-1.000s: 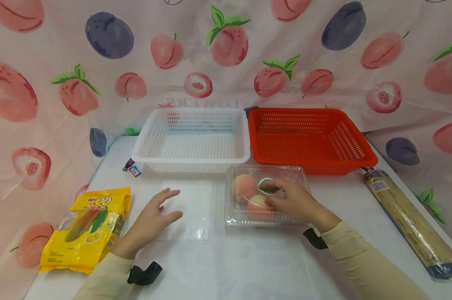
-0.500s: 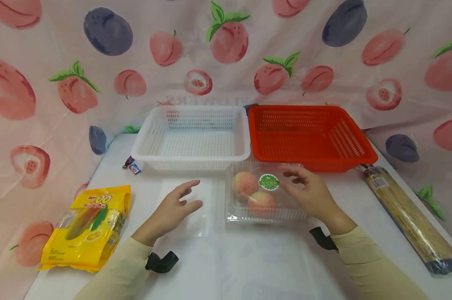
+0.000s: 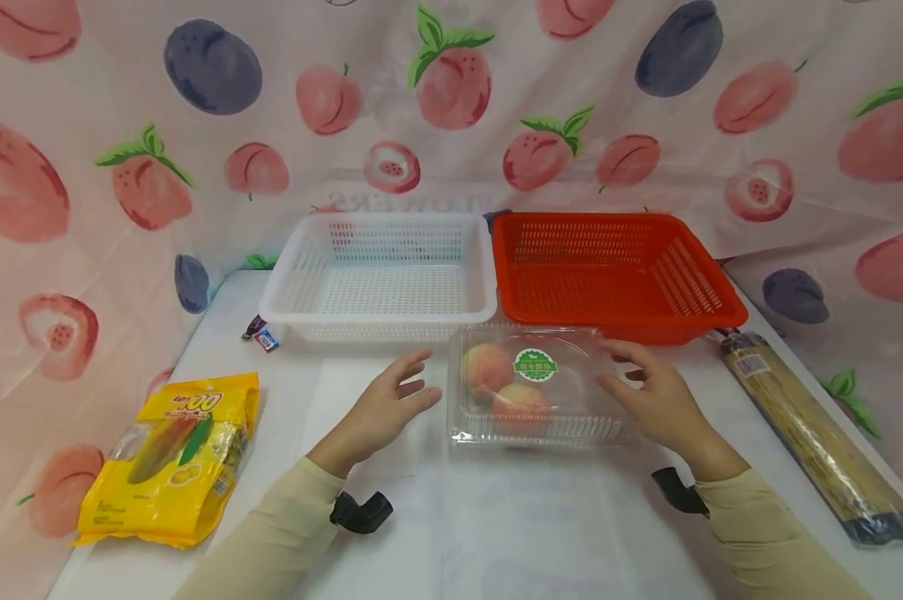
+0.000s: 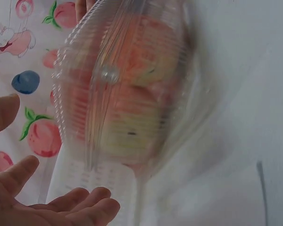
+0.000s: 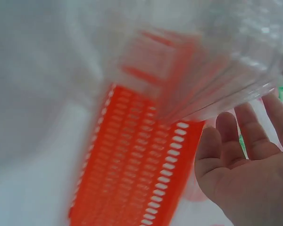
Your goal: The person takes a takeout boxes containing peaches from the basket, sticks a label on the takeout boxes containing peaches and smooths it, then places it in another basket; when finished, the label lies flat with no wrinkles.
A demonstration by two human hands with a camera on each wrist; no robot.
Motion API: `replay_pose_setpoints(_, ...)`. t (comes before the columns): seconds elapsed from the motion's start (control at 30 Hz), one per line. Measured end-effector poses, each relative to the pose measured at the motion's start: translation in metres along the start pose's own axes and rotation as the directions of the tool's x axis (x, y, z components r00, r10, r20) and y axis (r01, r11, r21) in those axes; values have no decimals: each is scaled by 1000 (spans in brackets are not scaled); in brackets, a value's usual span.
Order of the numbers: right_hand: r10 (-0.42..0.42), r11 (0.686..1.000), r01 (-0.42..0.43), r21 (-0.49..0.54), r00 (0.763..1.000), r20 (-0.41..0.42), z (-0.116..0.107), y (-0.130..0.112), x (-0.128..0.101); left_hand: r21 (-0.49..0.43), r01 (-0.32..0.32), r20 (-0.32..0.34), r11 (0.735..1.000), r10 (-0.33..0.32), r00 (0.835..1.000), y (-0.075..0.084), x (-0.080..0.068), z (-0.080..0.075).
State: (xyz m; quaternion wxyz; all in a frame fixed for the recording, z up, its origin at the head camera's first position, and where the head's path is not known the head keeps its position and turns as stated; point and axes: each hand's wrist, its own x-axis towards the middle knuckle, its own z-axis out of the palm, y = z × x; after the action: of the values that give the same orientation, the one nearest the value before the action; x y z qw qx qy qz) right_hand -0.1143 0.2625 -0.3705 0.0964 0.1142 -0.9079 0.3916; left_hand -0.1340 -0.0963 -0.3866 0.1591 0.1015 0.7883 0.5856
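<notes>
A clear plastic clamshell box point(image 3: 575, 392) with a green round sticker lies closed on the table. Two peaches point(image 3: 521, 406) show through its lid, in the left half. Just left of the box is my left hand point(image 3: 380, 412), fingers spread and bent a little, apart from the plastic. On the other side, my right hand point(image 3: 657, 400) has its fingertips at the box's right edge; whether they touch it I cannot tell. In the left wrist view the box point(image 4: 132, 84) appears blurred beyond the left hand point(image 4: 52, 202). The right wrist view has the right hand point(image 5: 254, 165) beside the box's ribbed edge.
Behind the box stand a white basket point(image 3: 380, 318) and a red basket point(image 3: 616, 312). A yellow snack bag point(image 3: 167, 458) lies at left, with small wrapped candies point(image 3: 260, 333) behind it. A long noodle pack point(image 3: 819, 433) lies at right. A flat clear sheet point(image 3: 339, 392) lies under the left hand.
My right hand has moved off the lid, rightward to the box's right edge. The left hand has moved right, up to near the box's left side. The box has stayed in place.
</notes>
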Motion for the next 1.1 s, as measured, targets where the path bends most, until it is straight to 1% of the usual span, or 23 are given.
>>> replay_pose_setpoints(0.1,35,999,-35,-4,999,22,-2,7,-1,-31,11,38,999,-10,999,-2,4,9)
replay_pose_setpoints(0.23,113,993,-114,8,990,87,-5,15,-1,-61,34,67,998,-30,997,-4,9,18)
replay_pose_setpoints(0.33,170,984,-175,21,974,152,-7,19,-2,-73,38,74,997,-33,997,-6,10,22)
replay_pose_setpoints(0.47,216,972,-232,36,945,247,-11,23,-4,-79,27,89,997,-20,996,-4,10,25)
replay_pose_setpoints(0.63,252,963,-270,10,908,336,-17,22,-4,-33,18,83,999,-15,996,2,9,24)
replay_pose_setpoints(0.73,254,963,-270,-8,896,365,-20,21,-4,-3,13,82,1000,-13,997,4,9,24)
replay_pose_setpoints(0.83,264,958,-285,-2,884,385,-22,20,-6,19,14,85,1000,-15,996,5,6,23)
replay_pose_setpoints(0.97,256,958,-287,19,881,398,-26,14,-11,32,11,93,999,-14,996,7,-4,22)
replay_pose_setpoints(1.03,242,963,-270,18,887,393,-28,9,-14,35,7,97,999,-11,995,10,-11,21)
replay_pose_setpoints(1.1,223,969,-246,12,900,375,-31,3,-17,37,4,98,999,-8,995,14,-17,21)
